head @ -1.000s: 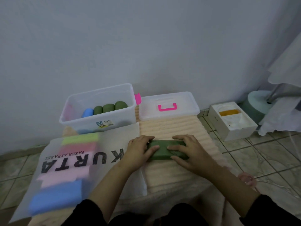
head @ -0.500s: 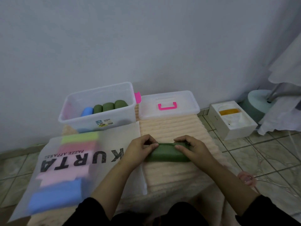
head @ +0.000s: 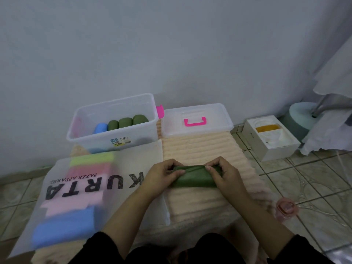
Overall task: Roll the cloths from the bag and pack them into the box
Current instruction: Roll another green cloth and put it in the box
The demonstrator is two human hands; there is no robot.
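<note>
Green cloth (head: 193, 178) lies partly rolled on the ribbed peach mat (head: 202, 149), near the mat's middle, its length running left to right. Left hand (head: 162, 175) pinches the cloth's left end, fingers curled over the top fold, grip closed on the fabric. Right hand (head: 223, 175) does the same at the right end, thumb and fingers clamped on the roll's far edge.

Clear plastic box (head: 114, 138) sits at the mat's far-left corner against the wall. Inside it: 3 green rolls (head: 124, 122) side by side, with 1 blue roll (head: 101, 128) touching them on the left. Something pink shows blurred at the box's left wall; cannot tell what.

Box lid (head: 197, 119), clear with a pink handle, lies flat at the mat's far edge, just right of the box.

Translucent bag (head: 133, 162) printed "KURTA" lies on the mat's left side, overlapping its left edge, just beside the left hand. Flat cloths show through it: green, red-pink, pale pink, blue.

White carton (head: 270, 138) on the tiled floor (head: 314, 178), right of the mat, apart from it.
</note>
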